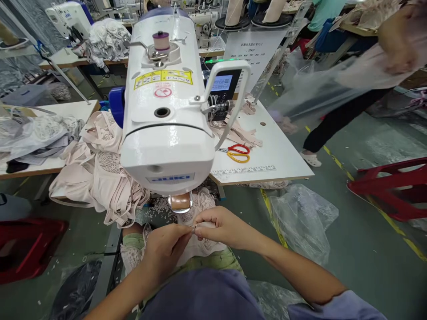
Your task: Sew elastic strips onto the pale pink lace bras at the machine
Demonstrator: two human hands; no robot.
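Note:
My left hand (166,245) and my right hand (224,227) meet fingertip to fingertip over my lap, just below the head of a white sewing machine (167,146). Both pinch a small edge of a pale pink lace bra (203,204). The exact bit between the fingertips is too small to make out. The lace hangs from the fingers and spreads over my lap, close to the machine's lower end. To the left, a heap of pale pink bras (110,173) hangs over the table's edge.
On the white table (283,155) at right lie scissors (238,153) with red and yellow handles, a ruler strip (243,170) and fabric strips (238,133). A person (400,58) at right handles a clear plastic bag. Red stools (393,186) stand on both sides.

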